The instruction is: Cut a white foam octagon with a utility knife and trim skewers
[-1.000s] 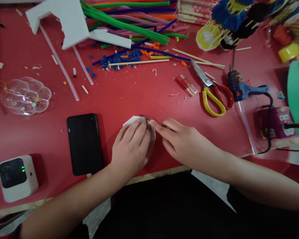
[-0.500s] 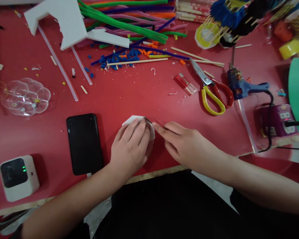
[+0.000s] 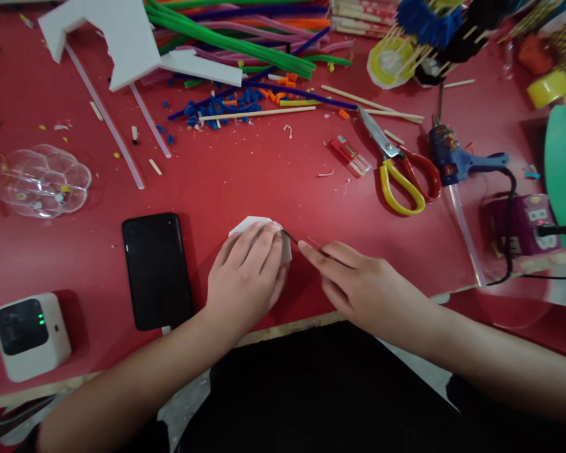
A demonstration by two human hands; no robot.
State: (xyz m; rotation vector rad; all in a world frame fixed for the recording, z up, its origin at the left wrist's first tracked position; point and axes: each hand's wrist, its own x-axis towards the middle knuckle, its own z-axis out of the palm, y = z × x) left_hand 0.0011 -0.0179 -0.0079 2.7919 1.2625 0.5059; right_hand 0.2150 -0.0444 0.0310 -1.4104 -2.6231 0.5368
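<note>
My left hand (image 3: 248,267) lies over a small white foam board piece (image 3: 287,251) with cut corners, fingers across its top, holding it on the red table. Much of the piece is hidden under the hand. A slim dark knife blade (image 3: 290,236) touches the piece's upper right edge. My right hand (image 3: 356,277) is closed around the knife, forefinger stretched along it; its handle is hidden in the palm.
Left of my hands lie a black phone (image 3: 157,270) and a white device (image 3: 32,336). Scissors (image 3: 400,170), a red-labelled small case (image 3: 350,156) and a blue glue gun (image 3: 460,157) are to the right. Pipe cleaners (image 3: 245,44) and a larger white foam cutout (image 3: 122,44) lie at the back.
My right hand has moved slightly right and down with the knife, so more of the blade shows. My left hand stays on the white piece. The whole view has shifted slightly.
</note>
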